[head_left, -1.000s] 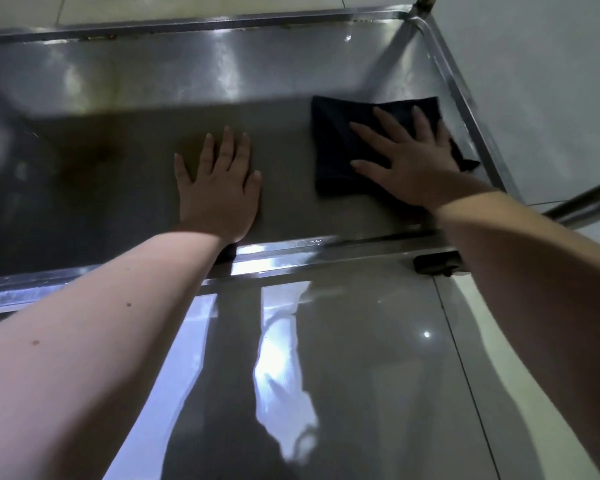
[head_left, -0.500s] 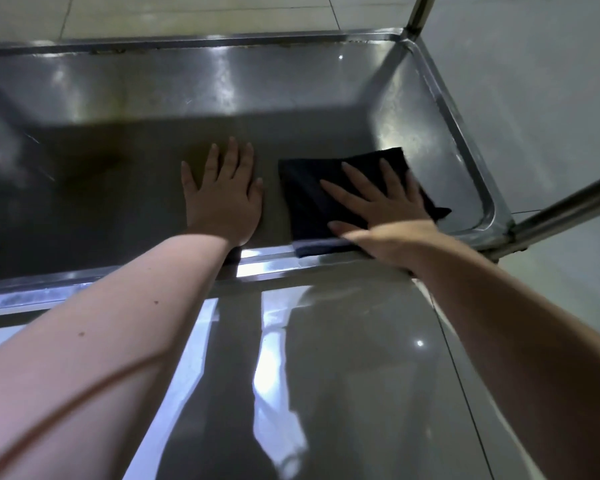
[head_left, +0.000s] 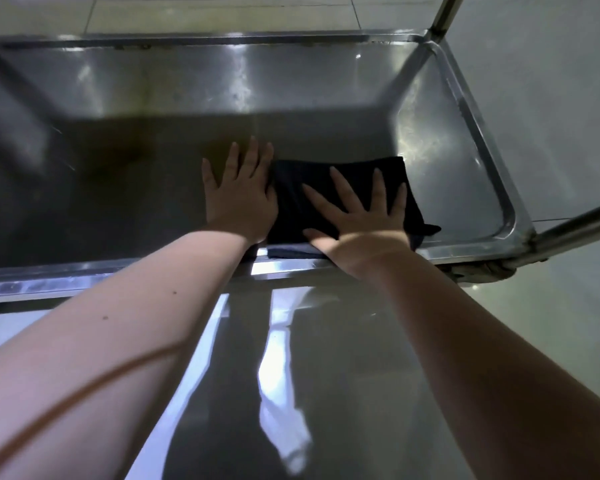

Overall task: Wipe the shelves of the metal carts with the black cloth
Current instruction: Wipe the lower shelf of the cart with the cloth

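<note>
My right hand (head_left: 361,220) lies flat with fingers spread, pressing the black cloth (head_left: 343,199) onto the cart shelf (head_left: 153,188) at its near edge, toward the right end, while my left hand (head_left: 239,195) lies flat on bare metal, touching the cloth's left edge, gripping nothing.

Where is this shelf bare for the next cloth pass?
Bare: the left half of the shelf, from the left hand to the left end; the back strip up to the back rim; a narrower patch between the black cloth and the right rim. Crowded: front middle, where the right hand presses the cloth beside the left hand.
</note>
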A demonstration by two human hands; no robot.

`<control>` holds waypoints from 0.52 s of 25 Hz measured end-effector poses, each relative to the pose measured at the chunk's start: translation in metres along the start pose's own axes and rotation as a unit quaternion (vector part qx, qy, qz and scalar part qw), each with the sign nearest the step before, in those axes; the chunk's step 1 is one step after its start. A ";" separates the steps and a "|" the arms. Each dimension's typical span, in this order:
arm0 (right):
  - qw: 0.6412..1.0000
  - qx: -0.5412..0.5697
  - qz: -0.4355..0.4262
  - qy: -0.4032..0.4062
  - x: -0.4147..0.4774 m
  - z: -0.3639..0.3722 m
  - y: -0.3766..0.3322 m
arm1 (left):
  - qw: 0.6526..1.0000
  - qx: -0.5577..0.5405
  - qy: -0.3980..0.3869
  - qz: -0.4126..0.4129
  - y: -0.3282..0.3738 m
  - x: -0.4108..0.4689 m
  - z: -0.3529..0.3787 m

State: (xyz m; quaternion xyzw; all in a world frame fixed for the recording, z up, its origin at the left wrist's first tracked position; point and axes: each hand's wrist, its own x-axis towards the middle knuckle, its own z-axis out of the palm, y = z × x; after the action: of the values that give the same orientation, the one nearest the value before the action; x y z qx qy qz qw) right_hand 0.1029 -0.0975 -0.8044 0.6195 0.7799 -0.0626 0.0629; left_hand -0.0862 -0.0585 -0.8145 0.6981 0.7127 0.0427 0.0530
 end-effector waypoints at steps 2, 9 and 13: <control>1.000 0.008 0.004 0.009 0.001 -0.002 0.000 | 1.000 -0.008 -0.024 0.018 -0.005 0.003 -0.008; 1.000 0.007 0.015 0.012 -0.004 -0.002 0.004 | 0.999 0.040 -0.031 -0.006 -0.127 -0.011 -0.038; 0.999 0.017 0.035 -0.021 -0.005 -0.005 0.000 | 0.999 0.024 -0.028 -0.022 -0.134 -0.017 -0.030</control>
State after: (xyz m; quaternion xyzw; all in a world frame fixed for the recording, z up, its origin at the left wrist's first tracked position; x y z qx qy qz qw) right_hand 0.1041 -0.1008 -0.7984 0.6464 0.7548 -0.0863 0.0707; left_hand -0.2223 -0.0781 -0.8023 0.6840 0.7273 0.0043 0.0571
